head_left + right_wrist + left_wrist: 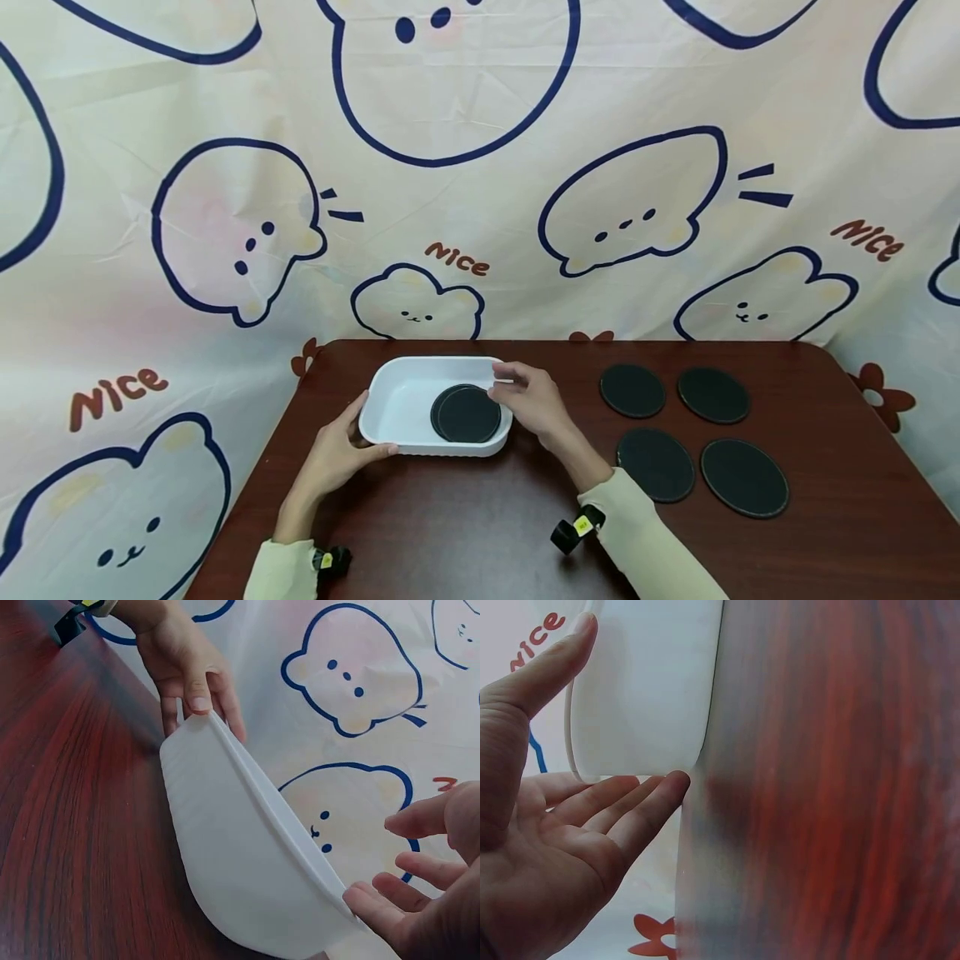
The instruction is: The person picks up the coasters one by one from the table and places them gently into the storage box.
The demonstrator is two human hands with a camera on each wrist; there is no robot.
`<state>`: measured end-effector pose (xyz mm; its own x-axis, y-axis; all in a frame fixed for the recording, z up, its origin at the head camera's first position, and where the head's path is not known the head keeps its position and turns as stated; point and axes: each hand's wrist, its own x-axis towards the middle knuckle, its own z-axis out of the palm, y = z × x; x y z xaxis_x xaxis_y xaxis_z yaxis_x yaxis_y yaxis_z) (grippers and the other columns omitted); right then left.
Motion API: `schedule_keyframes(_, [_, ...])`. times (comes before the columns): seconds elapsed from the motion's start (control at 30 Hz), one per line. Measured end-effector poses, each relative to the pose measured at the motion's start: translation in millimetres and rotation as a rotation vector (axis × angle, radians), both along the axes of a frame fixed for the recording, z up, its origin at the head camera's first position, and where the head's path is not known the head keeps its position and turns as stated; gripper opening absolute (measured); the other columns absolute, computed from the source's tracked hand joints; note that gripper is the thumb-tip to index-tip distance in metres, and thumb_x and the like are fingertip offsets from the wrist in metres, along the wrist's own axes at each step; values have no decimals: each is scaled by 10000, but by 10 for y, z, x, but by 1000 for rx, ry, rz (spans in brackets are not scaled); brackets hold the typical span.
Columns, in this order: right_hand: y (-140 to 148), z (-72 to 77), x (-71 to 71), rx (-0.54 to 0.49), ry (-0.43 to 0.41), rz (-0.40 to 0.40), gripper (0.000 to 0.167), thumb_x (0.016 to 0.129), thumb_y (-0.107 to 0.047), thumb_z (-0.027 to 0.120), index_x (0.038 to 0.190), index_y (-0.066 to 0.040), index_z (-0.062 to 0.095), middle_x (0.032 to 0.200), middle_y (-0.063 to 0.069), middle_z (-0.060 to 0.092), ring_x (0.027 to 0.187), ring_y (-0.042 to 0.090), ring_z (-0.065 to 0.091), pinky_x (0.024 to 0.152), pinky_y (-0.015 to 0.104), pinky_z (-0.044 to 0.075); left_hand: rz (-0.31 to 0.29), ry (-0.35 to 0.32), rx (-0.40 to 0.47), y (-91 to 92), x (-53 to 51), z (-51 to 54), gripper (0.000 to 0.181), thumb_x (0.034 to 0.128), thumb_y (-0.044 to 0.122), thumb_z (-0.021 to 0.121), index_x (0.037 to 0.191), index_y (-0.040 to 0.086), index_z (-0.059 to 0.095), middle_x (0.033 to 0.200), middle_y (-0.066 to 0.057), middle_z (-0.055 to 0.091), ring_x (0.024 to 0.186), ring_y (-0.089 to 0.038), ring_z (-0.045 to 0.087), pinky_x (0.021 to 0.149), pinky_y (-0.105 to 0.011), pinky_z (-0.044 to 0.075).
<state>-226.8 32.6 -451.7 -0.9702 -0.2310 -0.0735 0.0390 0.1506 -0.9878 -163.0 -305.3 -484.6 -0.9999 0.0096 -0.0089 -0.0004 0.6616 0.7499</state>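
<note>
A white rectangular tray with rounded corners is on the brown table, seen from outside in both wrist views. At least two round black coasters lie overlapped in its right half. My left hand holds the tray's left end, the thumb at the front corner and the fingers against the end wall. Over the right end is my right hand, fingers loosely bent and apart, with nothing gripped. In the right wrist view, a fingertip of the right hand touches the tray's rim.
Several more black coasters lie flat right of the tray: two at the back, one left of another, and two in front, one partly behind my right sleeve. A patterned cloth hangs behind the table.
</note>
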Motion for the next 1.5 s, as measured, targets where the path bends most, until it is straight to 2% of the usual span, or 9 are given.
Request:
schedule_keyframes(0.13, [105, -15, 14, -74, -11, 32, 490, 1005, -127, 720, 1472, -11, 627, 1475, 248, 632, 1318, 318, 685, 1044, 377, 600, 5, 2, 2, 0, 0, -9, 1195, 811, 430, 954, 1712, 85, 247, 1678, -245, 433, 1453, -422, 571, 1069, -510, 582])
schedule_keyframes(0.3, [232, -50, 33, -161, -62, 55, 535, 1007, -131, 724, 1510, -14, 586, 1498, 256, 600, 1281, 262, 680, 1001, 305, 609, 8, 10, -4, 1, -6, -24, 1206, 798, 427, 963, 1709, 78, 254, 1667, -250, 448, 1441, -424, 583, 1060, -507, 587])
schedule_keyframes(0.5, [360, -64, 61, -226, -92, 60, 545, 1011, -91, 728, 1517, 12, 554, 1470, 301, 582, 1245, 300, 692, 1030, 379, 618, 10, 13, -7, -13, -6, -41, 1211, 800, 443, 959, 1710, 78, 250, 1669, -249, 446, 1441, -423, 583, 1061, -511, 584])
schedule_keyframes(0.63, [441, -79, 75, -234, -90, 64, 543, 1016, -85, 722, 1522, 2, 544, 1447, 289, 596, 1224, 284, 710, 1055, 421, 607, 11, 14, -7, -20, -4, -45, 1207, 806, 437, 956, 1711, 75, 244, 1672, -257, 436, 1450, -435, 569, 1062, -514, 581])
schedule_keyframes(0.77, [525, -99, 89, -242, -110, 66, 543, 1012, -95, 735, 1517, -18, 552, 1462, 284, 590, 1229, 271, 718, 1047, 401, 612, 8, 10, -7, -17, 2, -47, 1203, 811, 448, 950, 1712, 79, 244, 1673, -248, 440, 1445, -427, 577, 1063, -504, 582])
schedule_keyframes(0.97, [651, -116, 122, -241, -120, 65, 546, 1012, -97, 734, 1518, -18, 546, 1488, 327, 556, 1298, 362, 690, 1032, 385, 618, 4, 8, 10, -2, -7, -36, 1203, 803, 428, 960, 1709, 75, 252, 1668, -250, 446, 1442, -433, 579, 1059, -511, 585])
schedule_keyframes(1.1, [730, -131, 140, -237, -118, 72, 563, 1016, -100, 730, 1534, -12, 529, 1505, 342, 538, 1255, 302, 721, 1030, 381, 619, 1, 7, 12, -3, -8, -23, 1194, 810, 420, 956, 1708, 70, 252, 1673, -250, 439, 1447, -434, 573, 1064, -517, 579])
schedule_keyframes(1.33, [890, -180, 174, -219, -133, 80, 577, 1034, -102, 707, 1559, 5, 494, 1536, 355, 514, 1282, 292, 711, 1039, 366, 613, -3, 2, 16, -4, 9, 3, 1178, 823, 413, 947, 1708, 68, 250, 1673, -253, 438, 1443, -435, 577, 1070, -520, 574])
schedule_keyframes(1.5, [1030, -226, 199, -207, -135, 88, 582, 1051, -129, 695, 1569, 21, 477, 1530, 355, 523, 1201, 167, 742, 1043, 374, 613, 2, -1, 9, 0, 10, 0, 1176, 826, 420, 943, 1710, 76, 248, 1674, -251, 437, 1449, -437, 570, 1081, -528, 564])
